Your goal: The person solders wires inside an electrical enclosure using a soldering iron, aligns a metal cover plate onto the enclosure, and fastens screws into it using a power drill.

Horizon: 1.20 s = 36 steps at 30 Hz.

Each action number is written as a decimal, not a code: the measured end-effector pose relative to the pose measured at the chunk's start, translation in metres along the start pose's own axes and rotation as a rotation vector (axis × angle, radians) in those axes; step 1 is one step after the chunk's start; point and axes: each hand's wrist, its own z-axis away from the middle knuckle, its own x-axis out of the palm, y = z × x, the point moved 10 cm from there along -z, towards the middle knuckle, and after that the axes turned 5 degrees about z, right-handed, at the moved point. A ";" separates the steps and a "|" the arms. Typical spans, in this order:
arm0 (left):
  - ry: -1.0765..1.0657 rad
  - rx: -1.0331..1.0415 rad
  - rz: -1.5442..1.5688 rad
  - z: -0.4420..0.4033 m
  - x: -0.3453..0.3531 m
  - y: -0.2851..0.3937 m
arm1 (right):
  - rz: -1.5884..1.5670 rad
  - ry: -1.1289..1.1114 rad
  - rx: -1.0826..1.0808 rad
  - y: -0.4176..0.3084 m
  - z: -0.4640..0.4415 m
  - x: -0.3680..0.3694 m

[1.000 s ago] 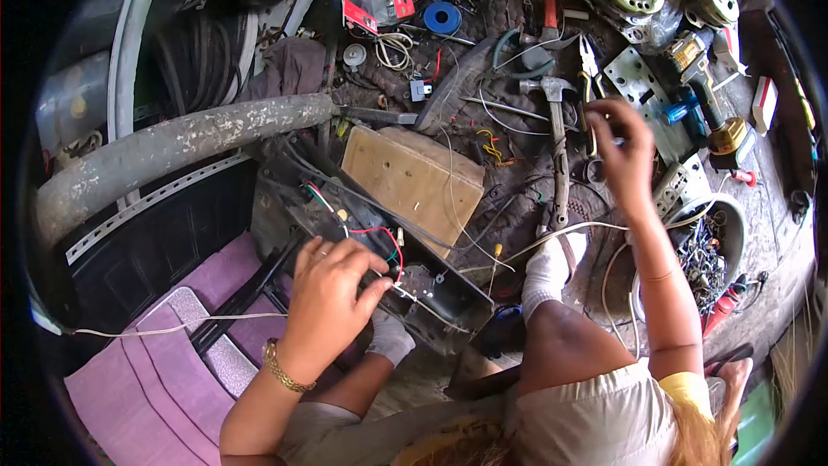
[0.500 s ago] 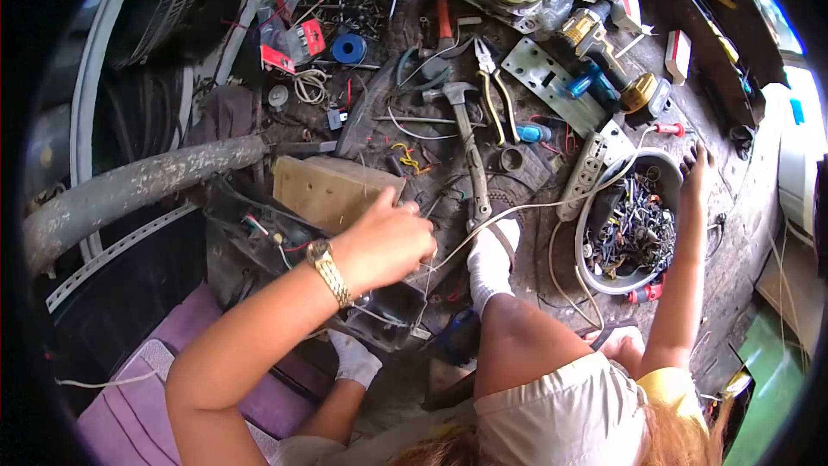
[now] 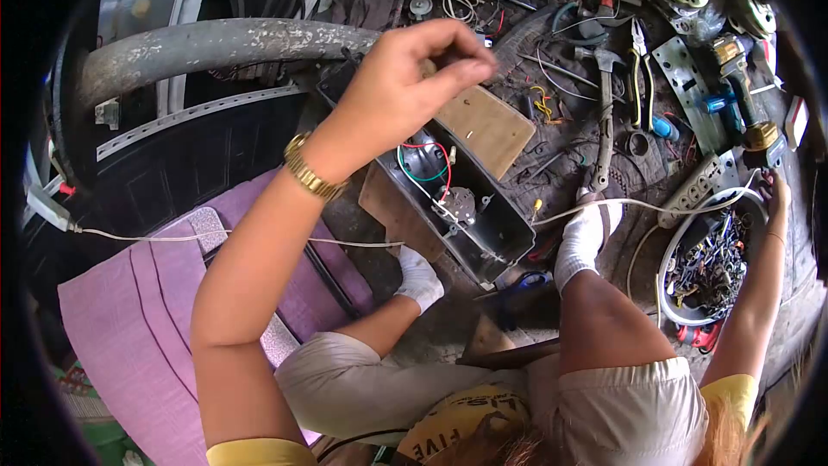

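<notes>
My left hand (image 3: 401, 91), with a gold watch at its wrist, is raised above an open black housing (image 3: 509, 246). Its thumb and fingertips are pinched together; anything between them is too small to make out. Inside the housing are a round metal part (image 3: 457, 205) and red, green and white wires. My right hand (image 3: 778, 198) is stretched out at the far right, beside the rim of a tub of screws and small hardware (image 3: 662, 285). Its fingers look closed where a pale cord (image 3: 638, 203) ends; what they hold is hidden.
A wooden block (image 3: 487, 134) lies beside the housing. Beyond are a hammer (image 3: 605, 103), pliers (image 3: 640, 78), a power strip (image 3: 690, 200) and a cordless drill (image 3: 737, 91). A thick grey pipe (image 3: 233, 43) crosses the upper left. My socked foot (image 3: 582, 237) stands near the hammer handle.
The view has swung left, so the bench things sit farther right. My left hand has risen off the housing, whose inside now shows. The red-handled tool by my right hand is no longer visible.
</notes>
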 end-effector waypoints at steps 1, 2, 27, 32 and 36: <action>0.012 -0.034 -0.077 0.012 -0.006 0.004 | 0.041 0.018 -0.240 -0.012 -0.010 -0.012; 0.010 0.014 -0.222 0.023 -0.011 0.011 | 0.079 0.033 -0.477 -0.019 -0.009 -0.020; -0.231 0.044 -0.506 0.103 0.017 -0.048 | 0.622 -0.552 -1.251 -0.224 0.615 0.335; -0.232 -0.057 -0.534 0.100 0.011 -0.059 | 0.680 -0.572 -1.339 -0.219 0.638 0.368; -0.342 -0.158 -0.493 0.095 0.013 -0.069 | 0.720 -0.564 -1.368 -0.220 0.652 0.382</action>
